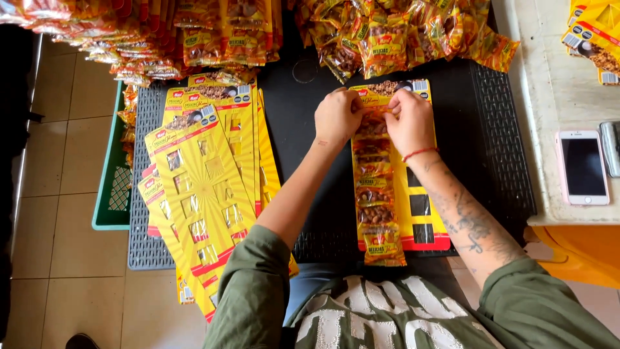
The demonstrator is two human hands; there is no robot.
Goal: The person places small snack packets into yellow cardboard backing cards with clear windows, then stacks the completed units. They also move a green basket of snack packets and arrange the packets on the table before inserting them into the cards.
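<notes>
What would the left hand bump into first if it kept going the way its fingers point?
The left hand points up and slightly right, so it would likely first meet the heap of snack packets beyond the yellow card, though depth is unclear.

Floor: beige square ceramic tiles [71, 129], evenly lit. Work surface: black perforated plastic mat [497, 129]. To its right, a worn off-white stone countertop [549, 77]. A green plastic crate [113, 187] sits at the mat's left edge.
</notes>
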